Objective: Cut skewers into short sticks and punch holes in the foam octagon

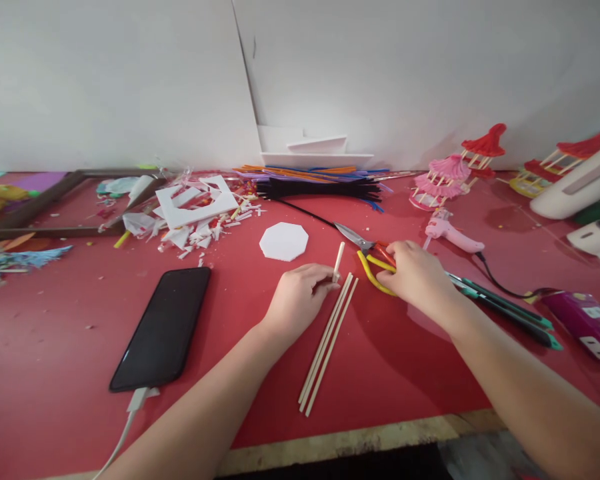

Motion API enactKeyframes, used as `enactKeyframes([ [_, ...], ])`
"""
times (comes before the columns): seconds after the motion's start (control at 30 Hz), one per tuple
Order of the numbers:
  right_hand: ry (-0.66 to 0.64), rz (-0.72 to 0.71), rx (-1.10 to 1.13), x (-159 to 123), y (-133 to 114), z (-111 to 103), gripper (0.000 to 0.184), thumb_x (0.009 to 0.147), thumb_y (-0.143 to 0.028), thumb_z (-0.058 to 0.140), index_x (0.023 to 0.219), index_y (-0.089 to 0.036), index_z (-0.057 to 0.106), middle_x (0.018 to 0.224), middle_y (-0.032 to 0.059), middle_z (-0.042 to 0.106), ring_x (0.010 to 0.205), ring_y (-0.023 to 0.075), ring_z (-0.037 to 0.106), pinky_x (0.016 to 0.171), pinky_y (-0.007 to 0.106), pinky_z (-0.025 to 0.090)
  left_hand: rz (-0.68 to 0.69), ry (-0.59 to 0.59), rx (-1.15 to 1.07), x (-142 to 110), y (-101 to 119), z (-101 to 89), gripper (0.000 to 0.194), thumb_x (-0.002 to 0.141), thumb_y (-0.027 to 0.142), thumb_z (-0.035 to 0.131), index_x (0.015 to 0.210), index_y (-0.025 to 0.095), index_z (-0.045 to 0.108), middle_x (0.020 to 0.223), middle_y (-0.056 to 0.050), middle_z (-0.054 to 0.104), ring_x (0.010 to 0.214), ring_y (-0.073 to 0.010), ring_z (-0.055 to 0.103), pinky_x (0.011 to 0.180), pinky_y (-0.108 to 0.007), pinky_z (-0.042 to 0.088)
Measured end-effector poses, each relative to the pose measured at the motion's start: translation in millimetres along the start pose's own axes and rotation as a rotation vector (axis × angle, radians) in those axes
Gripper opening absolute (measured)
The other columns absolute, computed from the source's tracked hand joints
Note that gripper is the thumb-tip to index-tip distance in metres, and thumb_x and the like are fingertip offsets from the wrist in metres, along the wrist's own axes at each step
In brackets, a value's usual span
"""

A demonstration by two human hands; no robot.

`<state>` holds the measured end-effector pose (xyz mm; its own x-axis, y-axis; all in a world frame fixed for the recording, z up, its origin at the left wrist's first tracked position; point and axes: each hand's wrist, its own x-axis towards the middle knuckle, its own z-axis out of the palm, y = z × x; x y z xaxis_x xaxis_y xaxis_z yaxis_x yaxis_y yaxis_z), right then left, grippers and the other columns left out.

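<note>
My left hand (300,297) pinches a short pale wooden stick (339,259) that points up between thumb and fingers. My right hand (415,270) is closed around the handles of scissors (351,235) with silver blades and yellow handles; the blades lie pointing away to the left. Red handles (383,252) show beside the yellow ones, partly under my fingers, and which tool they belong to is unclear. Several long wooden sticks (330,343) lie side by side below my left hand. A white octagonal board (284,241) rests flat beyond it.
A black phone (161,328) with a white cable lies left. White scraps and a cut-out board (200,200) are behind it. Pipe cleaners (320,190) lie along the wall. A pink glue gun (455,235), cutters (505,310) and small pavilion models (443,180) are right.
</note>
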<state>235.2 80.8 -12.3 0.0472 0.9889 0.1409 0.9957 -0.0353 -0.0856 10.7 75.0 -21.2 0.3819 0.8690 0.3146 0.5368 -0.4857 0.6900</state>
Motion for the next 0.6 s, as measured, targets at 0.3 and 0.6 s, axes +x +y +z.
enactKeyframes([
  [0.3,0.153,-0.032,0.093,12.8,18.6,-6.1,0.02,0.071,-0.022,0.064,0.09,-0.015,0.064,0.091,0.0118,0.064,0.087,0.0265,0.061,0.073,0.034,0.046,-0.01,-0.007,-0.003,1.0,2.0,-1.1,0.012,0.081,0.011,0.062,0.08,0.021,0.068,0.086,0.001,0.073,0.081,-0.0152,0.068,0.077,-0.025,0.053],
  [0.6,0.131,-0.038,0.188,16.0,50.1,-45.7,0.021,0.069,-0.038,0.071,0.08,-0.022,0.063,0.077,0.0036,0.067,0.069,0.0188,0.059,0.06,0.029,0.04,-0.007,0.005,-0.045,0.0,3.2,0.8,0.012,0.081,0.013,0.062,0.083,0.022,0.07,0.091,-0.001,0.075,0.084,-0.0165,0.069,0.084,-0.029,0.054],
])
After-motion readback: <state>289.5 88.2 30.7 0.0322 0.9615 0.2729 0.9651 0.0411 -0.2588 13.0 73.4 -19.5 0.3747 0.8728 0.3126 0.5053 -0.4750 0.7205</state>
